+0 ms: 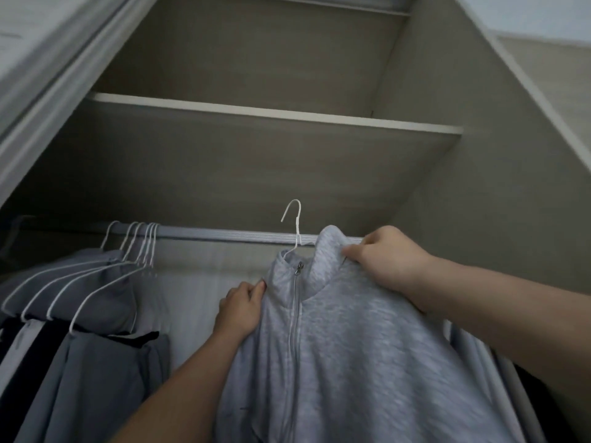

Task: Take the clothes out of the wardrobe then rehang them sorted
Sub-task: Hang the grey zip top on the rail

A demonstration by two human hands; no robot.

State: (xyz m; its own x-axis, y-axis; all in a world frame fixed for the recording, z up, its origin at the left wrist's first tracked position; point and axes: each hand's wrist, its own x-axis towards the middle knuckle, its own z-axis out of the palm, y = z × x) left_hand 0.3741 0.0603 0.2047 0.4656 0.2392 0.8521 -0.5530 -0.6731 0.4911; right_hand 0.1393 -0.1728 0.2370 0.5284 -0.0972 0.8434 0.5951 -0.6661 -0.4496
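1. Head view, looking up into a wardrobe (479,203). A person is holding a light grey zip jacket (351,346) on a white wire hanger (298,225) w/ both hands, just below the rail (224,233).
2. The left hand (243,306) is gripping the jacket's view-left shoulder, fingers curling into the fabric beside the zip.
3. The right hand (387,257) is pinching the raised collar btwn thumb and fingers. It is sitting higher and nearer the rail than the left.
4. Key relation: the hanger's hook is poking up above the rail, not resting on it, w/ its open side facing view-left. The jacket's shoulder line is running approx. left-right, along the rail, btwn the hands.
5. Judgement: can't tell if it is coming off or going on. Either way the hook is needing to clear the rail, the right hand likely steering.
6. Other grey clothes (96,282) are hanging bunched at the rail's left end, well apart from the jacket.
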